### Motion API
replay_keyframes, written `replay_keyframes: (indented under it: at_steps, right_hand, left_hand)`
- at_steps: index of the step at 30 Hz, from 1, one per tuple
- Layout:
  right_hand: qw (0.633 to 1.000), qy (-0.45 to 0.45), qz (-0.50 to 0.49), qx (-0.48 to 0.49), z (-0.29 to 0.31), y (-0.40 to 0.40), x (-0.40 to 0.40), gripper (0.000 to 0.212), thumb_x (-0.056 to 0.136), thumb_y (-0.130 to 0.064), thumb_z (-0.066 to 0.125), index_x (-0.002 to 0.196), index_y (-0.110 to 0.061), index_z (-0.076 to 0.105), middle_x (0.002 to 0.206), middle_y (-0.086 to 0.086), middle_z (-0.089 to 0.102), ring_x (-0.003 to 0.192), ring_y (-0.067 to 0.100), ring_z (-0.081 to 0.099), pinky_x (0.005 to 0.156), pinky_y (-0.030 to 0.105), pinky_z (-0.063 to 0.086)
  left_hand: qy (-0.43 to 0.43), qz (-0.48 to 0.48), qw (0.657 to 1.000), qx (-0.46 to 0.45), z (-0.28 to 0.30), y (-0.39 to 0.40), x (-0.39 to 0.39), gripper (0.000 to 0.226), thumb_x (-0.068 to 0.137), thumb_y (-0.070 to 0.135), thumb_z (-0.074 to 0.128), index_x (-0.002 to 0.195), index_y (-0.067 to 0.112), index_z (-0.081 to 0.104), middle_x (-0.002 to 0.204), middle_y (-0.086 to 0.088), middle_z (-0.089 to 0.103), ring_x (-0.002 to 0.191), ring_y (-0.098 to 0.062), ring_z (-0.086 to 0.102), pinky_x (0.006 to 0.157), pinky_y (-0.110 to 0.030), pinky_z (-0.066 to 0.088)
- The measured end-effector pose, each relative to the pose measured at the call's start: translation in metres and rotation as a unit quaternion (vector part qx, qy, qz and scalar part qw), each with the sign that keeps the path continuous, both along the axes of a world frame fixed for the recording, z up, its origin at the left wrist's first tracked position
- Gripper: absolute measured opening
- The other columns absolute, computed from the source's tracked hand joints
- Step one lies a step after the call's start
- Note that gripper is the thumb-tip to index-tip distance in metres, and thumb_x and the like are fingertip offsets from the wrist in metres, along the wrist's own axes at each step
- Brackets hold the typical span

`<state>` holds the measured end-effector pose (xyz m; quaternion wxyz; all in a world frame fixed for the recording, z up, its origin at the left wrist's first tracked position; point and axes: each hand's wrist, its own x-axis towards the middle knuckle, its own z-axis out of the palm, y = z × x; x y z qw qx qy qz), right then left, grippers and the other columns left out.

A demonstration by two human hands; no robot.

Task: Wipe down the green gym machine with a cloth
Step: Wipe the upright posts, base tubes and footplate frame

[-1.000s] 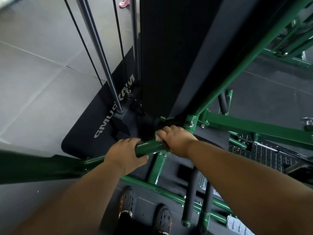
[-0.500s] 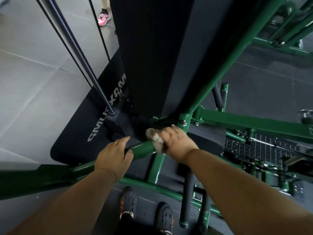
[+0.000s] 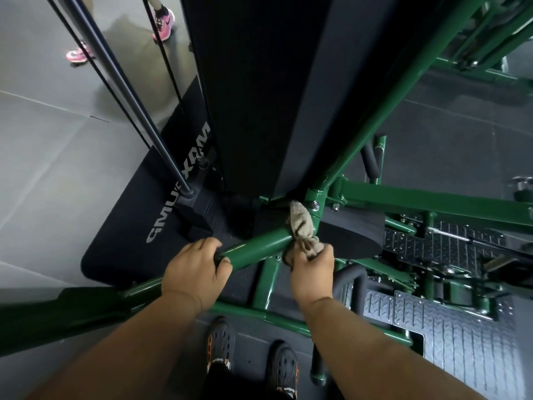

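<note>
From the head camera, a tall black pad [image 3: 259,96] stood right behind the green bar [image 3: 259,246], and a round black cushion [image 3: 352,235] sat just beside it. Thin black cables [image 3: 127,111] ran down to a dark mat [image 3: 121,226]. Pink shoes [image 3: 164,20] stood far off on the smooth grey floor.

The left hand [image 3: 193,272] had its fingers curled round the shiny round bar. The right hand [image 3: 313,269] pinched a crumpled tan cloth [image 3: 301,226], which lay against the bar's far end.
</note>
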<state>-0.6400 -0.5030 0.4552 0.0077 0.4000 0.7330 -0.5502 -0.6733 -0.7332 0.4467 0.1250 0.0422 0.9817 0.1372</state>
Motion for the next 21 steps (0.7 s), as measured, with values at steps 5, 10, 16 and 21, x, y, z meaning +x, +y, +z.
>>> replay_keyframes:
  at_steps: [5, 10, 16, 21]
  right_hand:
    - [0.951, 0.003, -0.157, -0.268, -0.002, -0.007, -0.02, 0.021, 0.105, -0.021, 0.053, 0.123, -0.032, 0.047, 0.094, -0.001, 0.068, 0.089, 0.02, 0.061, 0.087, 0.037, 0.05]
    - [0.8, 0.04, -0.373, -0.468, -0.013, 0.004, -0.044, 0.051, 0.1, -0.039, 0.045, 0.133, -0.008, 0.068, 0.13, 0.021, 0.07, 0.124, 0.046, 0.064, 0.109, 0.061, 0.047]
    - [0.796, -0.056, -0.349, -0.492, -0.012, -0.049, -0.041, 0.047, 0.108, -0.045, 0.042, 0.108, -0.012, 0.076, 0.092, 0.012, 0.08, 0.091, 0.03, 0.074, 0.095, 0.053, 0.059]
    - [0.774, -0.046, -0.334, -0.536, 0.003, -0.061, -0.028, 0.057, 0.111, -0.047, 0.034, 0.086, -0.009, 0.069, 0.071, 0.012, 0.073, 0.064, 0.024, 0.068, 0.083, 0.044, 0.057]
  left_hand:
    - [0.011, -0.001, 1.0, -0.002, 0.0, 0.002, 0.002, 0.047, 0.085, 0.057, 0.031, 0.113, 0.033, 0.06, 0.098, 0.012, 0.066, 0.091, -0.015, 0.056, 0.07, -0.033, 0.044]
    - [0.009, -0.005, 1.0, -0.016, 0.0, 0.002, 0.001, 0.036, 0.089, 0.054, 0.038, 0.111, 0.034, 0.058, 0.096, 0.013, 0.065, 0.087, -0.013, 0.051, 0.069, -0.033, 0.044]
    - [0.03, -0.009, 0.999, -0.017, -0.004, 0.003, 0.001, 0.032, 0.089, 0.052, 0.039, 0.105, 0.032, 0.057, 0.092, 0.011, 0.064, 0.085, -0.017, 0.054, 0.068, -0.034, 0.044]
    - [0.027, -0.012, 1.0, -0.007, -0.002, 0.003, 0.003, 0.041, 0.085, 0.055, 0.03, 0.103, 0.031, 0.057, 0.091, 0.011, 0.063, 0.085, -0.018, 0.055, 0.068, -0.035, 0.045]
